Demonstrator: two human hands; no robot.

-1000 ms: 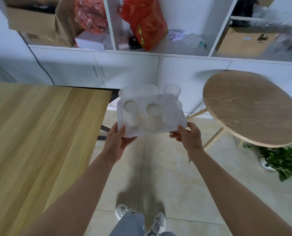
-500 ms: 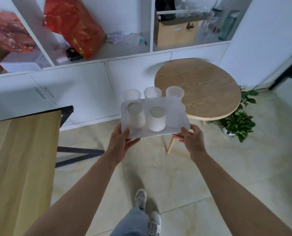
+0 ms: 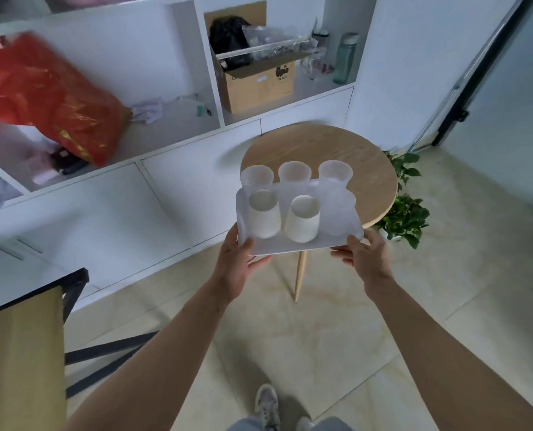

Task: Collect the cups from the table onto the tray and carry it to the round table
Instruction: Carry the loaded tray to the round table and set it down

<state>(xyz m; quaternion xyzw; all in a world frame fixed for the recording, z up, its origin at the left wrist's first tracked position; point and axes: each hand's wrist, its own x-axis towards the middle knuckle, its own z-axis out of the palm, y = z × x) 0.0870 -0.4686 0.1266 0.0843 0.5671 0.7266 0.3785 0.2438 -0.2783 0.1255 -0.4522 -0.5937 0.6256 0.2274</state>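
Observation:
I hold a white tray (image 3: 299, 245) in the air with both hands. My left hand (image 3: 235, 265) grips its near left corner and my right hand (image 3: 363, 255) grips its near right corner. Several cups stand upright on it: two white cups (image 3: 301, 222) in the near row beside a clear cup (image 3: 338, 213), and three frosted clear cups (image 3: 293, 172) in the far row. The far part of the tray hangs over the near left edge of the round wooden table (image 3: 330, 147), above its top.
The rectangular wooden table (image 3: 19, 353) with a black frame is at the lower left. White cabinets and open shelves (image 3: 165, 169) with a red bag (image 3: 50, 98) and a cardboard box (image 3: 259, 79) line the wall behind. A potted plant (image 3: 405, 213) stands right of the round table.
The view has swung right and closer to the round table. The tray, earlier held left of the round table, now overlaps its near left edge. Both hands keep the same hold.

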